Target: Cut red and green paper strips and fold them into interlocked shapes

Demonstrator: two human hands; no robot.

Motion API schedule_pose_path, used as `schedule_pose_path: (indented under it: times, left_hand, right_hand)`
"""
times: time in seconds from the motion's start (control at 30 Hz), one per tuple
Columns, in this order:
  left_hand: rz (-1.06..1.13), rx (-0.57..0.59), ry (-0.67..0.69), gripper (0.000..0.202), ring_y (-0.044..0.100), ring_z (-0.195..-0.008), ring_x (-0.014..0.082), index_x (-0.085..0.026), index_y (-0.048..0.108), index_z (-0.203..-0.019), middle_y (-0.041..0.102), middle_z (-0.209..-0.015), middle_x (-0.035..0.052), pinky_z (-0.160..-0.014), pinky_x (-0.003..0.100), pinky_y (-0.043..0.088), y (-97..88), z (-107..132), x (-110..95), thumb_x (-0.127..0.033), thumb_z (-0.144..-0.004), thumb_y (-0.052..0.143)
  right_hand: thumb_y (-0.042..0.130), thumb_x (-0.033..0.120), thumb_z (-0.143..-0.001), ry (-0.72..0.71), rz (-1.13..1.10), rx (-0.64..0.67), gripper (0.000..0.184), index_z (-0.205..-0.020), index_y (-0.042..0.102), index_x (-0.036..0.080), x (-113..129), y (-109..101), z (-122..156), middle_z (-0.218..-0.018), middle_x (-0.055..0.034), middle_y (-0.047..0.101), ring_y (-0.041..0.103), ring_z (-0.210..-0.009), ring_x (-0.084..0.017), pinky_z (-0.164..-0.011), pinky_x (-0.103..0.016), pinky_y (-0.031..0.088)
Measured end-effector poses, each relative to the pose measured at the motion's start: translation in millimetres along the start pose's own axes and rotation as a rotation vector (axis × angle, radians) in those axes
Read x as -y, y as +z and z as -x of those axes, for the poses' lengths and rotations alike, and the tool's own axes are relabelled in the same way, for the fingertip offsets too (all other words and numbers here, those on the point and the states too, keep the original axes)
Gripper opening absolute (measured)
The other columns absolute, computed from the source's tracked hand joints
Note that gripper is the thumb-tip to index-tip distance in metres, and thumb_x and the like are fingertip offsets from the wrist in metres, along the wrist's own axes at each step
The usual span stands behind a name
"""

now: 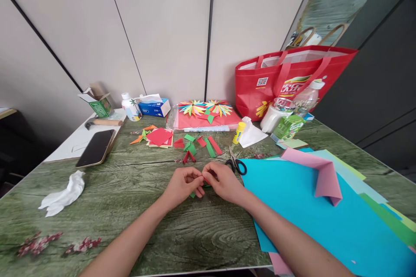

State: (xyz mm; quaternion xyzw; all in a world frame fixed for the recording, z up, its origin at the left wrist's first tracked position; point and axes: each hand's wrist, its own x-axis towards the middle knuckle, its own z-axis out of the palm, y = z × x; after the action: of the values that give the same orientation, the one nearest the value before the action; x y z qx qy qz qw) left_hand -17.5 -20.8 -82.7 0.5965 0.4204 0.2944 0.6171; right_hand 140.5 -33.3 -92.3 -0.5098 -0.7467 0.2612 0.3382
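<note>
Over the middle of the table, my left hand (pixel 182 185) and my right hand (pixel 225 181) meet, fingertips pinched together. Between them is a small piece of red paper (pixel 205 178), mostly covered by the fingers. Part of a green paper piece (pixel 192 195) shows beneath my left hand. Just beyond the hands lie folded green pieces (pixel 190 148), a folded red piece (pixel 189 157), and red and green strips (pixel 213 145). Black-handled scissors (pixel 236 165) rest close to my right hand, blades pointing away. Farther back stands a yellow glue stick (pixel 239 133).
Large blue sheets (pixel 286 207) and a folded pink sheet (pixel 325 173) cover the right side. Behind are a red bag (pixel 256 91), a white jar (pixel 271 119) and paper fans (pixel 192 107). A phone (pixel 95 148), hammer (pixel 105 122) and crumpled tissue (pixel 65 194) lie left.
</note>
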Motion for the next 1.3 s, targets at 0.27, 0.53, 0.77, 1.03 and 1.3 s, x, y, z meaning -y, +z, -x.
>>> schedule_pose_path:
  times: [0.27,0.53,0.77,1.03,1.3]
  left_hand:
    - [0.042,-0.037,0.074,0.019,0.056,-0.042,0.0107,-0.011,0.059,-0.065,0.061,-0.05,0.0011,-0.044,0.021,0.044,-3.5,0.6,-2.8,-0.03,-0.068,0.064]
    - [0.177,-0.213,0.135,0.018,0.061,-0.052,0.0129,-0.014,0.054,-0.068,0.064,-0.059,0.0012,-0.05,0.024,0.051,-1.8,1.3,-12.4,-0.028,-0.068,0.064]
    - [0.159,-0.201,0.128,0.021,0.061,-0.058,0.0135,-0.015,0.058,-0.075,0.062,-0.065,-0.0014,-0.055,0.026,0.053,-0.7,0.9,-9.7,-0.03,-0.064,0.068]
    - [0.208,-0.254,0.118,0.021,0.06,-0.05,0.0136,-0.015,0.057,-0.077,0.06,-0.056,-0.0029,-0.05,0.026,0.052,-4.9,-2.5,-3.4,-0.033,-0.069,0.064]
    - [0.109,-0.224,0.123,0.02,0.059,-0.045,0.0142,-0.014,0.06,-0.076,0.062,-0.052,-0.0007,-0.046,0.025,0.049,-3.1,-1.2,-6.9,-0.034,-0.073,0.059]
  right_hand:
    - [0.055,0.024,-0.078,0.011,-0.241,-0.017,0.009,-0.075,0.059,0.017,2.4,-1.9,-1.2,-0.072,-0.0021,0.061,0.055,-0.067,-0.014,-0.059,-0.024,0.042]
    - [0.068,0.026,-0.064,0.105,-0.647,-0.091,0.025,-0.084,0.055,0.018,-5.3,-0.7,-7.3,-0.084,-0.0029,0.057,0.057,-0.081,-0.016,-0.069,-0.028,0.049]
    - [0.069,0.024,-0.062,0.023,-0.647,-0.129,0.02,-0.075,0.056,0.018,-3.1,2.9,-6.0,-0.087,-0.003,0.053,0.056,-0.078,-0.015,-0.072,-0.03,0.05]
    - [0.07,0.021,-0.063,-0.012,-0.642,-0.12,0.024,-0.083,0.056,0.019,-2.5,1.9,-4.8,-0.089,-0.0033,0.055,0.057,-0.082,-0.016,-0.075,-0.03,0.049]
    - [0.062,0.025,-0.072,-0.033,-0.511,-0.173,0.008,-0.077,0.061,0.019,-3.4,-0.3,-5.6,-0.082,-0.0045,0.061,0.058,-0.079,-0.017,-0.071,-0.03,0.049]
